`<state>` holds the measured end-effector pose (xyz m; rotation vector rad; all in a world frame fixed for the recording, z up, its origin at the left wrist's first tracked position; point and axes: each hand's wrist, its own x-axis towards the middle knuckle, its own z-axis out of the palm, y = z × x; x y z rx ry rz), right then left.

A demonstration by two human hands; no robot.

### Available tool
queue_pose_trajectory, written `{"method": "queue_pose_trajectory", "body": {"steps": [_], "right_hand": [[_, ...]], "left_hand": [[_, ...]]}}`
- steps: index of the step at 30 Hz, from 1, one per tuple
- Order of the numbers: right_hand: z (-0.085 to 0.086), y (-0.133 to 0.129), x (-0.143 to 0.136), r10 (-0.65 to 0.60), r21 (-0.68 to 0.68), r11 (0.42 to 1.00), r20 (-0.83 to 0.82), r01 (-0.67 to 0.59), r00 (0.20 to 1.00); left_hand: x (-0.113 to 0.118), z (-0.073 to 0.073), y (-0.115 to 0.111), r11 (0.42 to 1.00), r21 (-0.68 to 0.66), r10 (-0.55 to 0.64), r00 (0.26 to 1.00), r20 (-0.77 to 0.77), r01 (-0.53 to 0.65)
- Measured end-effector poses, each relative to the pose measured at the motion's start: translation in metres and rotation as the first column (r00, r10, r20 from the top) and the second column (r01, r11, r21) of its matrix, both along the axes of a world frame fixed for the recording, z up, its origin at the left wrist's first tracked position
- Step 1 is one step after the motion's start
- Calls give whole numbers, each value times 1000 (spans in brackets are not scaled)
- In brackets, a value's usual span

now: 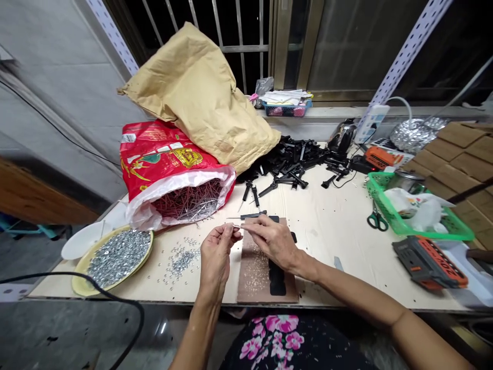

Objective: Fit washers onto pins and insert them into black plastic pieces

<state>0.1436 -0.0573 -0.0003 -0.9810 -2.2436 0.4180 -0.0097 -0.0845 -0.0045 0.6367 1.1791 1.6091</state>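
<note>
My left hand [216, 253] is closed, thumb against fingers, around one end of a thin, pale metal pin [237, 226]. The fingertips of my right hand [276, 242] pinch the pin's other end, so both hands meet at it. Whether a small part sits on the pin is too small to tell. Just beyond the hands lies a black plastic piece with a thin metal shaft [252, 216]. Under my right hand is a brown board [252, 288] strewn with pale crumbs, with a black strip [277, 280] along it. Loose silver washers [183, 261] are scattered left of my left hand.
A yellow bowl of washers [82, 288] stands at the left, before a red bag [154, 154] of long screws or nails. Black plastic pieces [292, 159] are heaped behind. At right are scissors [377, 220], a green basket [427, 235] and an orange-black power-tool battery [431, 262].
</note>
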Motion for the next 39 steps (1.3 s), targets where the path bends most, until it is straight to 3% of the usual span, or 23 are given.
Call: {"method": "queue_pose_trajectory", "body": {"steps": [4,11,14,18,24,39], "right_hand": [[3,-2,4,-13,29,1000,29,12,999],[1,-6,7,-55,87,995,51,50,997],[-2,-8,7,-76,128,989,43,70,996],[-4,-9,9,-130,186,976,65,116,989],[-14,-5,11,-194,257,951,68,171,979],[-26,4,8,-259,375,902,79,212,963]], "left_hand": [[2,2,-3,1000,17,2,1000,2,-2],[2,-4,-6,998,43,44,981,-187,-36],[1,-4,-7,999,34,4,973,-229,4],[1,-2,-5,996,-26,-88,975,-206,85],[3,-11,0,989,-86,-127,985,-116,117],[10,-19,7,991,-90,-108,989,-97,100]]}}
